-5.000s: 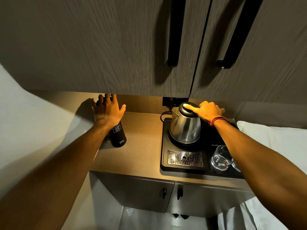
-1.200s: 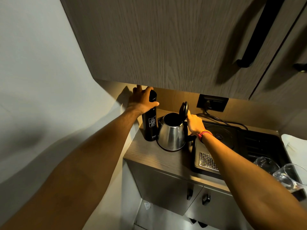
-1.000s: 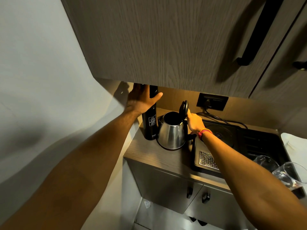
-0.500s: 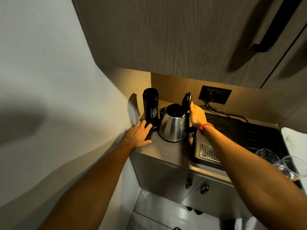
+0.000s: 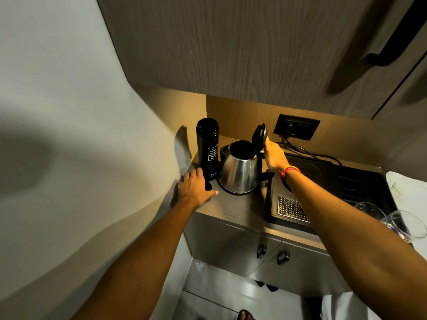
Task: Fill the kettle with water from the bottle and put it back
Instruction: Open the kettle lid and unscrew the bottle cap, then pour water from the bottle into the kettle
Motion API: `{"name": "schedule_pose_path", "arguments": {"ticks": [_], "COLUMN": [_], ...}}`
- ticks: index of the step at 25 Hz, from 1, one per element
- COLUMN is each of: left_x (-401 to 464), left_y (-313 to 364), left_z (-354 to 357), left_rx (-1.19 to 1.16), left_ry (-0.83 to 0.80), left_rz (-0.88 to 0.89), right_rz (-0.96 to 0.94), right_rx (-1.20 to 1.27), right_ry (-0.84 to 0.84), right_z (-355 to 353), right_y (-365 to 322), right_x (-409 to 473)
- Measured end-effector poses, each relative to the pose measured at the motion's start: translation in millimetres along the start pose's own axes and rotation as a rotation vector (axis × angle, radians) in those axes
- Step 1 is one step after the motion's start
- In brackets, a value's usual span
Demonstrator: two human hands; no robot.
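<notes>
A: Where is the kettle (image 5: 239, 174), and which way does it face?

B: Upright on the worktop (image 5: 240, 211), off the black tray (image 5: 360, 181), spout left toward the one bottle (image 5: 207, 148), lid (image 5: 259, 135) tipped up.

A: The bottle's axis?

B: Vertical, uncapped, touching the kettle.

A: Hands?

B: Right hand (image 5: 273, 158), grip pinching the lid. Left hand (image 5: 196, 189) lies flat, fingers spread over a small dark cap. Two glasses (image 5: 404, 224) stand right.

Your right hand (image 5: 273, 157) holds the kettle (image 5: 239, 173) lid (image 5: 260, 135) upright and open; your left hand (image 5: 195, 189) rests flat on the worktop (image 5: 233, 207) beside the uncapped bottle (image 5: 207, 147).
</notes>
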State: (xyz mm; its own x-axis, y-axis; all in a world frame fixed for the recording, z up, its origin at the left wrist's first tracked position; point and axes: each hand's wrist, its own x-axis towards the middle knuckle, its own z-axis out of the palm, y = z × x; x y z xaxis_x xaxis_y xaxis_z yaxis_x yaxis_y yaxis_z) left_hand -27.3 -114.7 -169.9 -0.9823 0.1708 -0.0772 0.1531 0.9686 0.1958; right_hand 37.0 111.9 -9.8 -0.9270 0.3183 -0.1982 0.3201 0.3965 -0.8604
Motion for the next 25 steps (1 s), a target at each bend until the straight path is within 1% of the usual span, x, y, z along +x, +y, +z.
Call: {"name": "schedule_pose_path", "arguments": {"ticks": [3,4,6,7,8,9,10,12,14,15,16,18,20,23,25], "left_x": [17,26,45,54,62,67,71,72,70,69,68,67,67,68,67], "left_y": [5,9,18,23,27,30,33,36,40,41,42,42,40,34,29], "left_z": [-28,-39,-61,-69,-74,-76,-77,-72,-69,-70,-71,-73,-76,-84,-93], "left_rx": [-0.247,-0.326,-0.508,-0.627,-0.74,-0.828,-0.897,-0.995,-1.056,-1.065,-1.075,-1.089,-1.104,-1.081,-1.037], "left_ry": [0.257,0.316,0.384,0.393,0.388,0.361,0.323,0.278,0.283,0.296,0.307,0.315,0.324,0.38,0.431], "left_rz": [-0.096,-0.119,-0.136,-0.142,-0.155,-0.176,-0.198,-0.241,-0.26,-0.259,-0.244,-0.227,-0.239,-0.192,-0.143], "right_rz": [0.029,0.008,-0.068,-0.112,-0.197,-0.2,-0.163,-0.105,-0.065,-0.084,-0.064,-0.003,0.037,-0.004,0.005], "right_rx": [0.017,0.012,-0.146,-0.215,-0.306,-0.367,-0.36,-0.426,-0.469,-0.479,-0.494,-0.394,-0.403,-0.413,-0.381], "right_ry": [-0.039,0.007,0.016,-0.005,-0.018,-0.041,-0.059,-0.067,-0.059,-0.049,-0.037,-0.02,-0.023,-0.023,-0.037], "right_z": [-1,-3,-3,1,4,4,5,6,9,9,10,11,14,14,12], "right_y": [-5,-6,3,6,7,10,21,15,17,19,23,32,36,40,39], "right_x": [2,3,8,16,21,28,43,43,44,47,53,68,69,77,71]}}
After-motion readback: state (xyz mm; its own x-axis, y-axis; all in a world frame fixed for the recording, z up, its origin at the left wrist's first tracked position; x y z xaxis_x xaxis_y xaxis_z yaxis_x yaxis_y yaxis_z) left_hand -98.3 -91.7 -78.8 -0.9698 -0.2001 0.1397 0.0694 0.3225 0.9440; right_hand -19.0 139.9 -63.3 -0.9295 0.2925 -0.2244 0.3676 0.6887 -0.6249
